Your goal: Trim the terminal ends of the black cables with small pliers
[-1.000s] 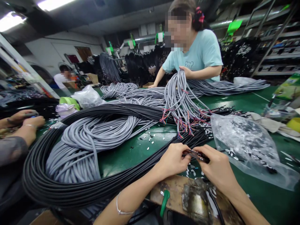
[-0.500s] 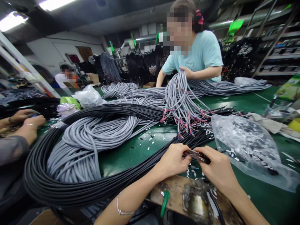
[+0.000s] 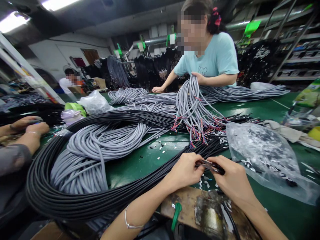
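My left hand (image 3: 186, 168) is closed, fingertips pinching what looks like the end of a black cable, mostly hidden by the fingers. My right hand (image 3: 231, 176) is closed around small cutting pliers (image 3: 212, 166) with dark handles and a metal head. The metal head points left and meets my left fingertips. Just behind my hands runs a thick bundle of black cables (image 3: 150, 176), curving round to the left. Beyond it, grey cables (image 3: 197, 110) with stripped, coloured wire ends hang from a co-worker's hand (image 3: 198, 78).
A coil of grey cable (image 3: 85, 150) lies inside the black loop. On the right is a clear plastic bag (image 3: 262, 153) of small pieces. A wooden block with a metal fixture (image 3: 211, 213) and a green lever (image 3: 176, 216) stands below my hands. Another person's hands (image 3: 35, 128) work at left.
The co-worker's free hand has come into view and reaches left over the grey cables. My two hands and the pliers stay in nearly the same place.
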{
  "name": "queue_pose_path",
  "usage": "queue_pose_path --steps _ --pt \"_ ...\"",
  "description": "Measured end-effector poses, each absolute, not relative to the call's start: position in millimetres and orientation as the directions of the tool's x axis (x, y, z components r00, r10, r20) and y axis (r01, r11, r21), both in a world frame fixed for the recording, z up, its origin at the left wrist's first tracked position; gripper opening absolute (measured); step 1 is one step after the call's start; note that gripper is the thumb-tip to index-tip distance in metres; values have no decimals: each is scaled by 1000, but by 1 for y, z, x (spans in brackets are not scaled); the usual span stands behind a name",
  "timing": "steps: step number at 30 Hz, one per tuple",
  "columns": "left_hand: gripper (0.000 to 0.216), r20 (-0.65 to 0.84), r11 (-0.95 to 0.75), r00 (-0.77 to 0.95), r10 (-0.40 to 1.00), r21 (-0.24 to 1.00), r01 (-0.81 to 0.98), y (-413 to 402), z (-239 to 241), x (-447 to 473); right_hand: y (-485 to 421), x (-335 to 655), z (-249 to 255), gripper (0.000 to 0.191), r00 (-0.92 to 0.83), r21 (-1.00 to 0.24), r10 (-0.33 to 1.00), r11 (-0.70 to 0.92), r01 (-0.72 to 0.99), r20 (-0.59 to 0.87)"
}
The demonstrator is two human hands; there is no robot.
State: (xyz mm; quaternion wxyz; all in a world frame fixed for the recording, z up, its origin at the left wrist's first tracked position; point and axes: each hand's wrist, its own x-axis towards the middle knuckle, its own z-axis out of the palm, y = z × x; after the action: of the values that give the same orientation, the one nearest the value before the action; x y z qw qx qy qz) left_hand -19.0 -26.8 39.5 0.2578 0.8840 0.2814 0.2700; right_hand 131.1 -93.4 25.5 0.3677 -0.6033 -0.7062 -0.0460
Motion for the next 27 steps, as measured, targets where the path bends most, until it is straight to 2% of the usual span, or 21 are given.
queue_pose_path --steps 27 --pt "19 310 -693 699 644 623 362 -26 37 -20 -93 130 26 22 10 -401 822 267 876 569"
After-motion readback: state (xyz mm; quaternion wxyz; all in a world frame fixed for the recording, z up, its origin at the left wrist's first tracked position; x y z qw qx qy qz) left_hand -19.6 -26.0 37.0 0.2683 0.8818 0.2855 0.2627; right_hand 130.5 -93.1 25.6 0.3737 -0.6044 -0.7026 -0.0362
